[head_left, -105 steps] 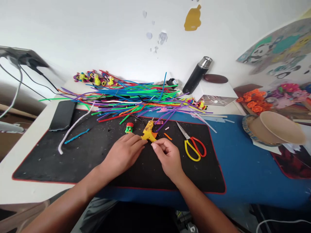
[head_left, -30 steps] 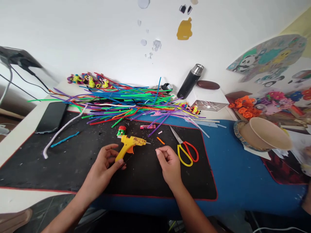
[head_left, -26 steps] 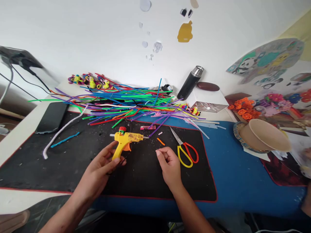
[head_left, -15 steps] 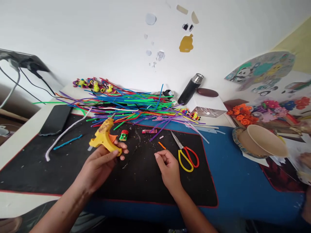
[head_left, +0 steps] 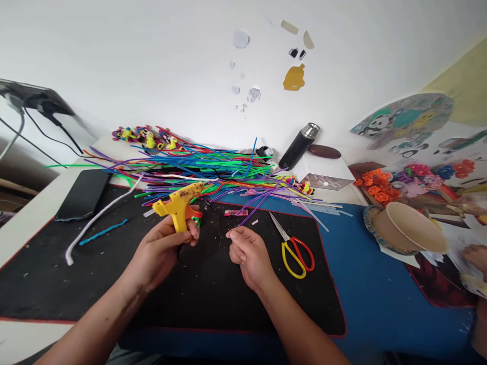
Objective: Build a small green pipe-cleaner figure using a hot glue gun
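My left hand (head_left: 162, 248) is wrapped round the handle of a yellow hot glue gun (head_left: 177, 203), whose nozzle points up and to the right. Just behind it, a small green and red figure (head_left: 196, 220) on the black mat is partly covered by the fingers. My right hand (head_left: 249, 256) is closed in a pinch above the mat; whatever sits between thumb and finger is too small to name. To its right lie scissors (head_left: 294, 251) with one yellow and one red handle, blades spread a little. A small pink-labelled tube (head_left: 236, 213) rests beyond the right hand.
Colourful pipe cleaners (head_left: 205, 167) are heaped along the wall. A black phone (head_left: 81, 195) and a white pipe cleaner (head_left: 95, 220) lie at left. A black flask (head_left: 300, 147) leans at the back. Bowls (head_left: 414, 228) stand at right, near another person's hand (head_left: 475, 256).
The glue gun has turned so its nozzle points further right. My right hand has shifted left, and the short orange piece near it no longer shows.
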